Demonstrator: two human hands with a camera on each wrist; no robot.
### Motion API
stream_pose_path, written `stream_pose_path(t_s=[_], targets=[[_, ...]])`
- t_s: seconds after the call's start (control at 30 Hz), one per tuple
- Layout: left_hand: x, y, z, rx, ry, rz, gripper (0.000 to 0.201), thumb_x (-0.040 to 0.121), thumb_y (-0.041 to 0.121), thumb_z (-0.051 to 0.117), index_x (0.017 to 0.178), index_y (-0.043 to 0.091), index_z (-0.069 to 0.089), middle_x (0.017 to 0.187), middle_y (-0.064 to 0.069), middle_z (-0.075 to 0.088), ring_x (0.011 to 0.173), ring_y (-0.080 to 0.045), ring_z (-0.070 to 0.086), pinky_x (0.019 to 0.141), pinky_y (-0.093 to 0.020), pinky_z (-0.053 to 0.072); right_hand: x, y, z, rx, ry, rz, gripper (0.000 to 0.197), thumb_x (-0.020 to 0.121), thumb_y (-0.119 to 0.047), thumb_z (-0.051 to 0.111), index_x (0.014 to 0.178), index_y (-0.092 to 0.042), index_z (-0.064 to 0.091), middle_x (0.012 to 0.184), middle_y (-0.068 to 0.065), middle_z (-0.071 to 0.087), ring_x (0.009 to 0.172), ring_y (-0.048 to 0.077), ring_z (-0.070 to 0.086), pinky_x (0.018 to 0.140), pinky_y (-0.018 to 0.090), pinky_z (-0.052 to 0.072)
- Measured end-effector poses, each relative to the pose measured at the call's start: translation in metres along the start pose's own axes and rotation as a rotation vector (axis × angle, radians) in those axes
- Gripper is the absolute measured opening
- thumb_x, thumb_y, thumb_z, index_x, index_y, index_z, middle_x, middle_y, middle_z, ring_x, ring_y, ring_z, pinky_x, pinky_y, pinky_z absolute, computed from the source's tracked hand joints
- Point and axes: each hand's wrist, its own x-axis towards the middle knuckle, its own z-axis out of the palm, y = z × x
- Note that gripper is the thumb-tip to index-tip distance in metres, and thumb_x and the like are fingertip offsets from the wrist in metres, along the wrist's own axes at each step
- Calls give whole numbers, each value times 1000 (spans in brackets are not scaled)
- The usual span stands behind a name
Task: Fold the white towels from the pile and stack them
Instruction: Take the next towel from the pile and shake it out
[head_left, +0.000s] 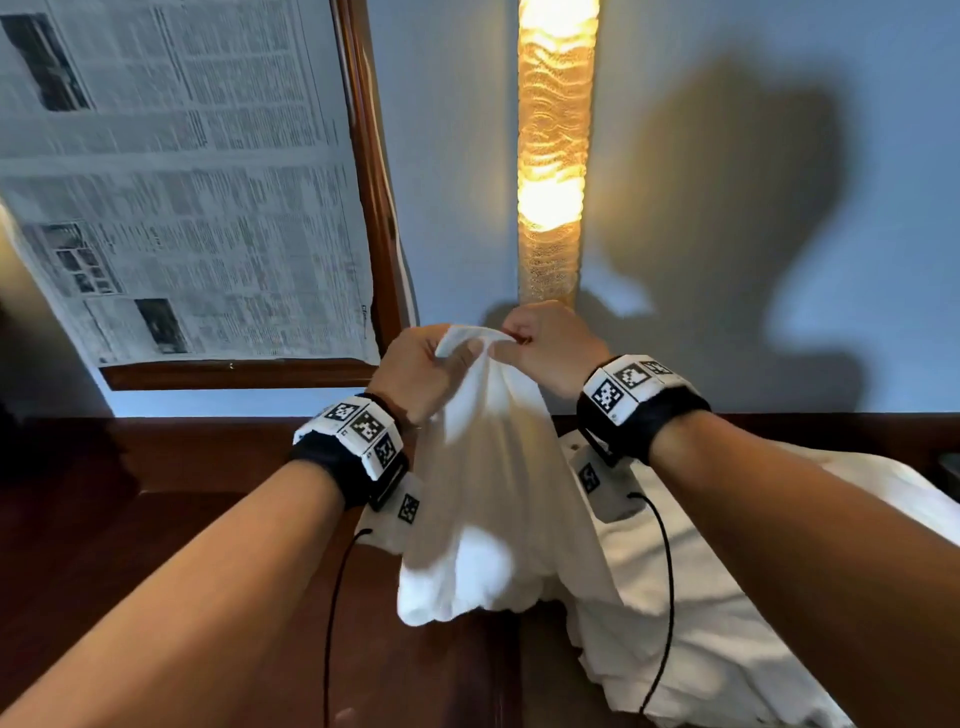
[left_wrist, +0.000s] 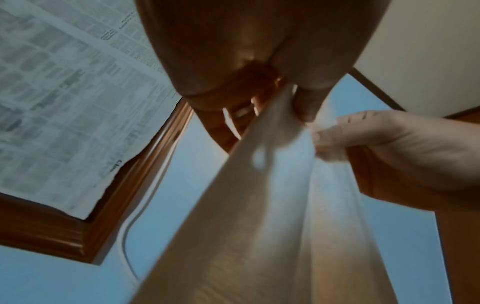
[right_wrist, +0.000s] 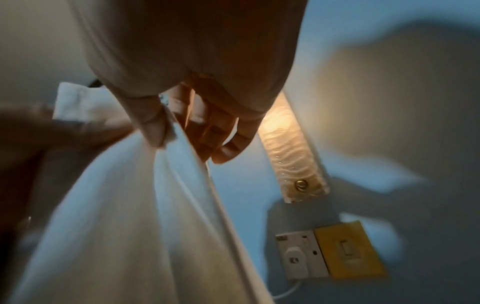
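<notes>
I hold one white towel (head_left: 483, 467) up in front of the lit wall lamp (head_left: 553, 150), my left hand (head_left: 423, 366) and right hand (head_left: 545, 345) close together at its top edge, each pinching the cloth between thumb and curled fingers. The towel hangs down from that lamp toward the dark wooden table (head_left: 130, 519), its lower end beside the pile of white towels (head_left: 727, 597), which lies below and right of the lamp

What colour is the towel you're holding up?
Plain white, no pattern; the towel shows best in the head view.
</notes>
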Motion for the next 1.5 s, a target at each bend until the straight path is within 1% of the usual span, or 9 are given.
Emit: stream_pose_path(t_s=[0.17,0.37,0.5,0.63,0.77,0.93,1.17,1.4,1.5], targets=[[10,12,-24,26,73,14,33,100,21,59,75,-2,61,65,-18,54,59,-19,49,55,-29,38,-8,15,31,-104,-8,-54,38,87,-29,58,57,-24,34,61,-4,46,63,21,45,59,34,26],[-8,-32,-106,-24,261,-87,45,94,30,67,81,-13,63,70,-12,57,66,-18,52,56,-24,43,-69,109,47,-319,-152,355,18,94,-15,58,89,-12,75,95,15,73,91,33,67,69,30,39],[-25,-55,-142,-103,362,-92,43,90,35,73,76,-5,68,70,-10,61,68,-18,55,58,-32,48,-78,108,34,-197,147,567,10,86,-14,66,87,-15,76,92,15,73,90,38,66,73,36,48],[-34,-47,-132,-220,162,-7,78,82,61,70,83,-16,62,74,-15,61,70,-20,53,60,-41,45,-41,25,43,-147,421,418,24,82,-10,60,99,-18,75,98,15,74,93,41,66,81,43,54],[-49,-27,-115,-341,-57,65,52,96,44,62,83,-5,70,80,-15,73,67,-7,57,66,-25,43,-31,-58,43,-169,512,141,24,77,-16,54,89,-12,74,83,16,72,80,40,65,71,43,53],[-79,-10,-86,-446,-204,6,24,105,17,51,86,15,66,65,18,69,61,10,56,64,-11,43,-44,-141,50,-216,468,-10,27,77,-38,50,65,-15,56,58,-3,50,57,24,48,58,29,36],[-85,-4,-95,-523,-155,59,30,103,34,52,80,23,67,71,11,66,69,-3,59,71,-25,50,-121,-130,78,-291,323,189,26,93,-38,61,96,-12,63,74,0,56,72,28,54,64,33,37],[-86,-9,-111,-600,-193,-68,29,105,36,46,88,23,64,84,4,67,78,-4,63,79,-27,52,-218,-32,90,-83,501,740,15,94,-20,64,84,-11,70,79,8,66,82,32,62,69,33,42],[-89,-2,-102,-661,-272,-94,29,107,32,43,91,20,65,83,3,69,75,-5,66,75,-24,54,-204,-33,73,-29,614,680,14,95,-9,57,92,-10,71,88,9,67,88,29,61,69,24,35]])
